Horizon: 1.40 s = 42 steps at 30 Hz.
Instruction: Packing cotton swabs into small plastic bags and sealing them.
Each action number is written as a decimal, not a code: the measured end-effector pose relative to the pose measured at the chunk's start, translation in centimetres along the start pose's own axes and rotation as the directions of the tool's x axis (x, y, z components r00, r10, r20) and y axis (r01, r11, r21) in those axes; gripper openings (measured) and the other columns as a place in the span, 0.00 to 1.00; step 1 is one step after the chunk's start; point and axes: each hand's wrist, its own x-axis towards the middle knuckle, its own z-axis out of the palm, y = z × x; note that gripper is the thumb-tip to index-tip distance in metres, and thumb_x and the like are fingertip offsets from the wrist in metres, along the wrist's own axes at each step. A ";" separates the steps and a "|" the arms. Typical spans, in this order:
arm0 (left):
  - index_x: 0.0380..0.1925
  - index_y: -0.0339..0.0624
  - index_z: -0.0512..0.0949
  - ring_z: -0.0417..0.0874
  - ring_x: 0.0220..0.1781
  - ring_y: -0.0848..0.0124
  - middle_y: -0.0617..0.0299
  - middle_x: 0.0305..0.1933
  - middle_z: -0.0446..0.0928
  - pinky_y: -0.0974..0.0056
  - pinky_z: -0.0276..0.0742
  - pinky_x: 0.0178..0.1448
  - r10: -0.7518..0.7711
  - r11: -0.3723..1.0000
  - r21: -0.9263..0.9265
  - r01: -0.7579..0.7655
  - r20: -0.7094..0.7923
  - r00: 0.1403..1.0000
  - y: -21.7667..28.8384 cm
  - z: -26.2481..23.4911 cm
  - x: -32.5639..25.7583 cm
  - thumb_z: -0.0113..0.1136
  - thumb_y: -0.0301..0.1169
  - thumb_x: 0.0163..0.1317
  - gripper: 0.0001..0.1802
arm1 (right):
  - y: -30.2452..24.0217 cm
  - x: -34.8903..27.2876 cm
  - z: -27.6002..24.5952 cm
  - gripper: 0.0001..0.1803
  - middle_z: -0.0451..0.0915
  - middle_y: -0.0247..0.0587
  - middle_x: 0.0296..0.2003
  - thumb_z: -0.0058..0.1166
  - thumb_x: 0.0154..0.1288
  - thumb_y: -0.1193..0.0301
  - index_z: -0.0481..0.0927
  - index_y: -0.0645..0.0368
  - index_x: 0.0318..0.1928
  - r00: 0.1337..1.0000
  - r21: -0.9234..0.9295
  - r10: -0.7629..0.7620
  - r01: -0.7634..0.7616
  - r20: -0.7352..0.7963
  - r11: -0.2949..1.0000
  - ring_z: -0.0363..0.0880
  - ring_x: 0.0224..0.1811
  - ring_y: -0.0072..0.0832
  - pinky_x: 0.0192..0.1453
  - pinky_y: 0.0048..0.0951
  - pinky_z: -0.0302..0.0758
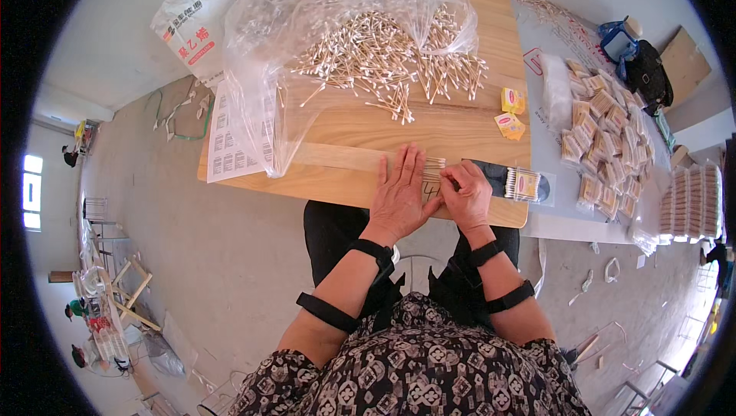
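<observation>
My left hand [397, 192] lies flat near the front edge of a wooden table [475, 117], its fingers stretched out and together. A short row of cotton swabs [433, 168] lies side by side between my two hands. Curled at the right end of that row is my right hand [466, 192], fingertips pressed together; what they pinch is hidden. To its right, a clear packet of cotton swabs with a yellow and red card [523, 184] rests on a black strip [494, 173]. Farther back, a loose heap of cotton swabs [368, 52] spills from a large clear plastic bag [257, 55].
Small yellow cards [510, 126] lie at the table's right side. A printed sheet [230, 144] hangs over the left edge beneath the bag. On the surface to the right are many packed swab packets [609, 136] and stacked packs [691, 201]. A white sack [195, 25] stands back left.
</observation>
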 end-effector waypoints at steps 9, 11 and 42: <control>0.72 0.36 0.52 0.44 0.80 0.57 0.48 0.78 0.47 0.43 0.34 0.78 -0.021 1.000 0.004 0.020 0.033 0.999 0.0 0.0 0.1 0.47 0.62 0.62 0.50 | 0.0 0.0 -0.1 0.03 0.76 0.39 0.26 0.60 0.51 0.76 0.80 0.56 0.28 1.000 -0.021 0.009 -0.009 0.022 1.000 0.78 0.31 0.40 0.35 0.37 0.76; 0.71 0.36 0.53 0.46 0.80 0.56 0.48 0.77 0.49 0.43 0.37 0.78 -0.014 1.000 -0.005 0.015 0.008 1.000 0.1 0.0 0.1 0.50 0.60 0.61 0.48 | 0.0 0.0 -0.1 0.03 0.76 0.39 0.27 0.60 0.51 0.76 0.80 0.56 0.28 1.000 -0.019 0.003 -0.002 0.022 1.000 0.78 0.31 0.40 0.35 0.37 0.76; 0.71 0.36 0.53 0.46 0.80 0.56 0.49 0.77 0.50 0.44 0.36 0.78 -0.011 1.000 0.018 0.011 0.004 1.000 0.0 0.2 0.0 0.50 0.57 0.62 0.47 | -0.2 0.0 -0.2 0.09 0.75 0.40 0.27 0.56 0.51 0.77 0.82 0.53 0.35 0.999 -0.067 -0.005 0.008 0.039 0.998 0.77 0.32 0.40 0.35 0.40 0.75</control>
